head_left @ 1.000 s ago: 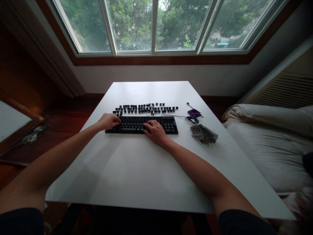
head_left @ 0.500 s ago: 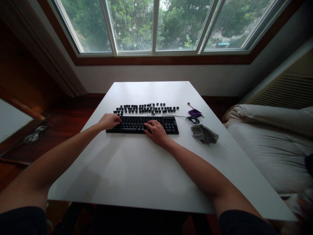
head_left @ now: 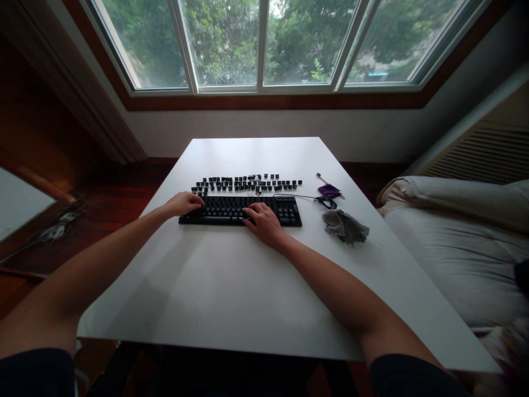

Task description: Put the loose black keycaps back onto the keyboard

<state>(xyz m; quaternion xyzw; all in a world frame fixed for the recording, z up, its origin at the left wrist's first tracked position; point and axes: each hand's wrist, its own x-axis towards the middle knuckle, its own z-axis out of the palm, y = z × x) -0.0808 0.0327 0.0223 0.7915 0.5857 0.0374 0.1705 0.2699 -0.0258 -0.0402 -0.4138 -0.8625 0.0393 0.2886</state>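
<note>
A black keyboard lies on the white table, its upper left part dark and several keys showing at the right. My left hand is at the keyboard's left end, thumb and fingers pressed together over the keys; what sits between the fingertips is too small to make out. On the middle right of the keyboard rests my right hand, fingers laid over the keys and thumb apart. Just behind the keyboard, loose black keycaps stand in rows.
Right of the keyboard lie its coiled cable, a purple cloth with a small brush-like stick, and a crumpled grey rag. The white table stands before a window, a pale sofa on its right.
My left hand has shifted very slightly left at the keyboard's left end. The right hand, keyboard and keycaps look nearly the same.
</note>
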